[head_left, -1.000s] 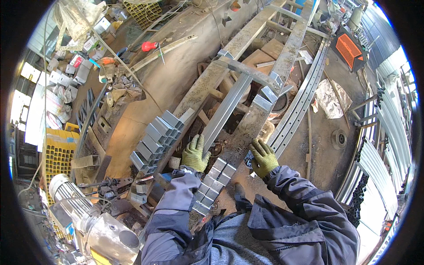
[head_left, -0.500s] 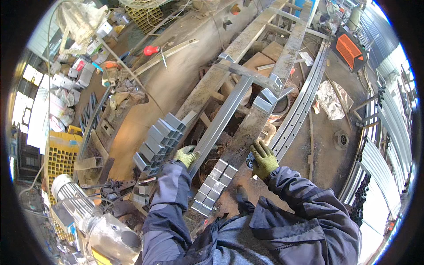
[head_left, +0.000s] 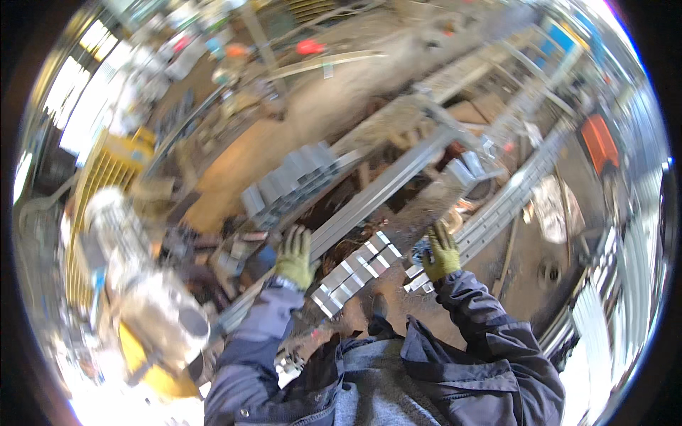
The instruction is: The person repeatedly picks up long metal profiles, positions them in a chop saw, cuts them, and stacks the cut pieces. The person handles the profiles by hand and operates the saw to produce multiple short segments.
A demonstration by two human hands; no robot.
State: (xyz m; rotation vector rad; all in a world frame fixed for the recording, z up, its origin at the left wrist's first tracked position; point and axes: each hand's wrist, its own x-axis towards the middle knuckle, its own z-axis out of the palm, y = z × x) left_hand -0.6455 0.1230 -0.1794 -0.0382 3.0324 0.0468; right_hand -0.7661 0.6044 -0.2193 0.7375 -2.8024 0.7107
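Short silver metal pieces (head_left: 362, 271) rowed lower centre; long grey metal tube (head_left: 382, 192) looks uncut, left yellow-gloved hand (head_left: 293, 257) unclenched by it; right hand (head_left: 443, 254) unclear.

- To my right, a crumpled whitish sheet (head_left: 558, 209) lies toward the right edge of the brown floor (head_left: 529, 252).
- Nearer me there, I make out a blurred dark ring (head_left: 548, 272).
- Beyond the sheet, a red-orange panel (head_left: 600, 145), near the floor's far right corner.
- On my left, a blurred electric motor (head_left: 114, 220), beside yellow square tubing (head_left: 106, 170).
- Ahead of me, a narrow wooden strip (head_left: 355, 57), just beside a red handle (head_left: 310, 47).
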